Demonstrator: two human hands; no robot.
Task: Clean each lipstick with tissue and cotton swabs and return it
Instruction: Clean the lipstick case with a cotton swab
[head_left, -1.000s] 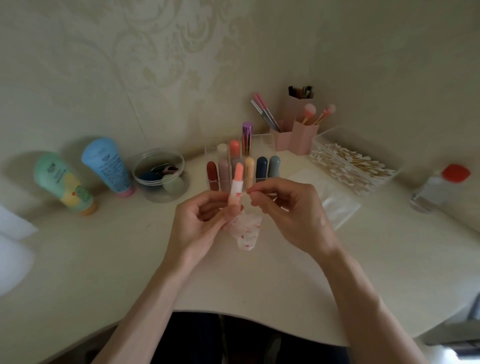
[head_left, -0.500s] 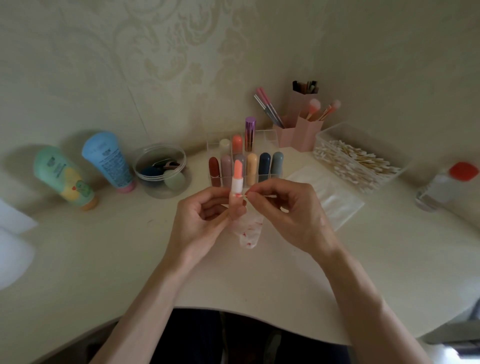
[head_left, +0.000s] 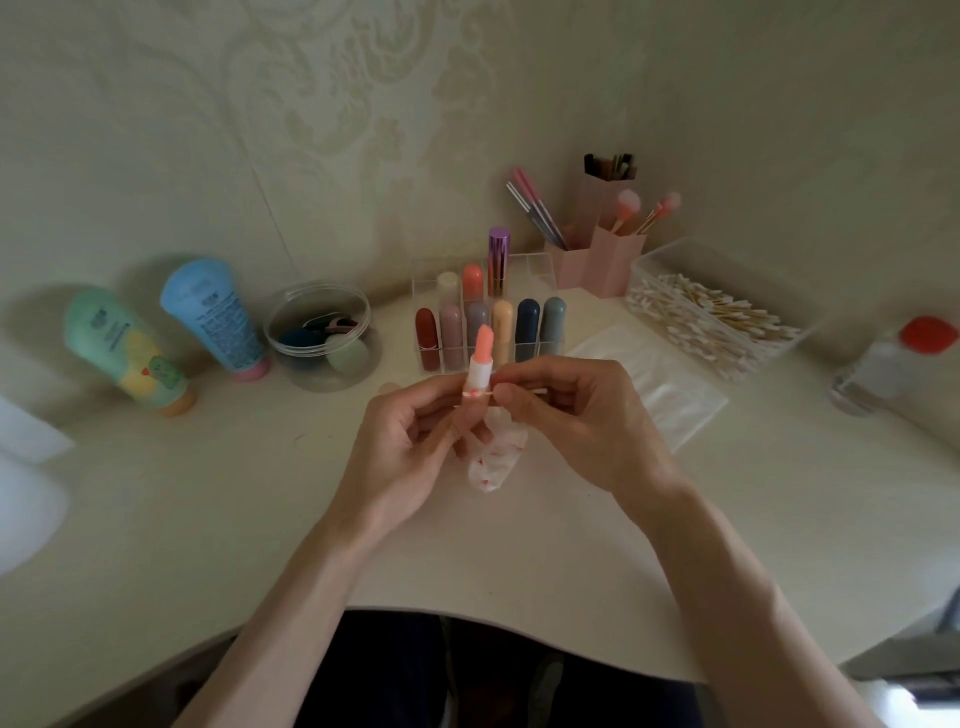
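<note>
An uncapped peach lipstick (head_left: 480, 358) with a white barrel stands upright in my left hand (head_left: 410, 447), which grips its base together with a crumpled, red-stained tissue (head_left: 493, 460). My right hand (head_left: 582, 421) pinches a cotton swab (head_left: 511, 394) held level, its stained tip touching the barrel's lower rim. Behind them a clear organizer (head_left: 527, 265) holds several capped lipsticks in a row.
A clear box of cotton swabs (head_left: 711, 317) and a tissue pack (head_left: 660, 384) lie to the right, pink brush holders (head_left: 597, 254) behind. Two tubes (head_left: 208, 317) and a round clear jar (head_left: 322, 338) sit left. A red-capped bottle (head_left: 893, 358) stands far right.
The swab has come up against the lipstick barrel and now lies level at its rim. Both hands stayed nearly in place; the view shifted slightly.
</note>
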